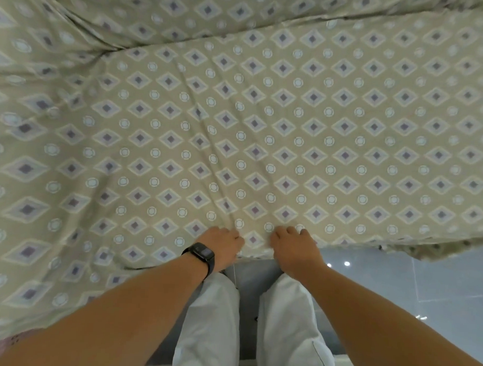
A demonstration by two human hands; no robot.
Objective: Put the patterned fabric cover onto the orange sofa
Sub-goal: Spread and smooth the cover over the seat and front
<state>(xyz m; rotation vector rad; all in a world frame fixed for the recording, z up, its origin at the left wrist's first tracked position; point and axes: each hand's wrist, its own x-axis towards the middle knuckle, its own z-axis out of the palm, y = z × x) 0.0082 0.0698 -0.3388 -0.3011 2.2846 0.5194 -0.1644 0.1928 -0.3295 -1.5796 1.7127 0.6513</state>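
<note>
Both hands (260, 246) grasping patterned cover (264, 129) edge (draped surface); grey tiled floor (423, 276) beneath.

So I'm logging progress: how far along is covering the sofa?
Mostly done: the patterned cover is spread over seat and back, no orange showing. In hand: the left hand and right hand grip its front edge. Left: smoothing the creases and settling the front edge.

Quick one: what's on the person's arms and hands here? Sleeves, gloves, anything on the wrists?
Both forearms are bare as far as the frame shows: no sleeves or gloves in view. The left hand has a black smartwatch with a rectangular dark face and black strap on its wrist. The right hand and its wrist carry nothing. No rings are visible.
</note>
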